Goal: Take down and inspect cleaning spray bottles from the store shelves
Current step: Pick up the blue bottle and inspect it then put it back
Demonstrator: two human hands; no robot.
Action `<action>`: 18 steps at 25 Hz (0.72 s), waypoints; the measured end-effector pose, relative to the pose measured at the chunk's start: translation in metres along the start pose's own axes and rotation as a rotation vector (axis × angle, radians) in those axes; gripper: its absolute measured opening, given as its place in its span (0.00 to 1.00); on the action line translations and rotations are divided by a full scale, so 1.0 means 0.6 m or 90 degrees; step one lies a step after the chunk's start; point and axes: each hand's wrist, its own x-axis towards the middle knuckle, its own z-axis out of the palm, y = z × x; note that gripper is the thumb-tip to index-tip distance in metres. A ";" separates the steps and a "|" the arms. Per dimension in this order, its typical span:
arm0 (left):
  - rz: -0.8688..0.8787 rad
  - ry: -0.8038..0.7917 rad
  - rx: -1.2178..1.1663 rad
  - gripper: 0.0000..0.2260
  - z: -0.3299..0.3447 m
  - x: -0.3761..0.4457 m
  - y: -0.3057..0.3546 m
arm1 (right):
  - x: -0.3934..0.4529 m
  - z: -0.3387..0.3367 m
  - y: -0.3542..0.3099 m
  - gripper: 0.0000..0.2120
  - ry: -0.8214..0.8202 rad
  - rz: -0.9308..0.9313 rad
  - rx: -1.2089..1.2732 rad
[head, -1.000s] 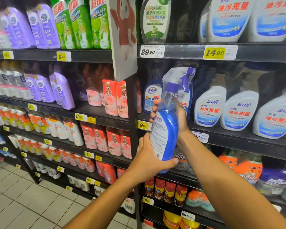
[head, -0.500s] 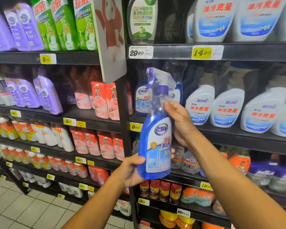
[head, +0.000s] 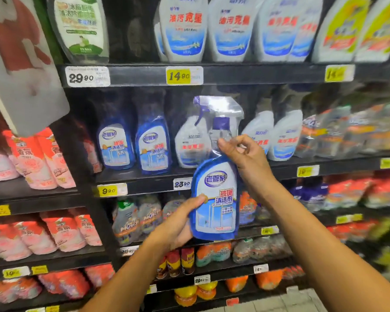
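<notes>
A blue glass-cleaner spray bottle point(head: 216, 199) with a purple trigger under clear plastic wrap is held upright in front of the shelves, its front label facing me. My left hand point(head: 178, 224) grips its lower left side, thumb on the label. My right hand point(head: 245, 156) pinches the clear wrap at the bottle's neck. Two matching blue bottles point(head: 135, 145) stand on the shelf behind, to the left.
White degreaser spray bottles point(head: 277, 134) fill the same shelf to the right and the shelf above. Orange-pink refill pouches point(head: 43, 158) sit at left. A hanging sign point(head: 18, 64) juts out at upper left. Black shelf edges carry price tags point(head: 182, 75).
The bottle was turned from side-on to label-forward. My right hand moved from behind the body up to the neck. My view shifted closer and to the right.
</notes>
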 end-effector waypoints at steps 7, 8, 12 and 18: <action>-0.113 -0.183 0.019 0.29 0.068 0.074 -0.062 | -0.050 -0.120 -0.038 0.14 0.107 0.007 -0.111; -0.130 -0.204 0.024 0.29 0.076 0.080 -0.073 | -0.059 -0.136 -0.040 0.13 0.117 0.016 -0.140; -0.210 -0.274 0.045 0.27 0.116 0.105 -0.128 | -0.113 -0.212 -0.043 0.08 0.171 0.044 -0.205; -0.368 -0.373 0.090 0.30 0.206 0.152 -0.281 | -0.223 -0.377 -0.031 0.06 0.372 0.088 -0.219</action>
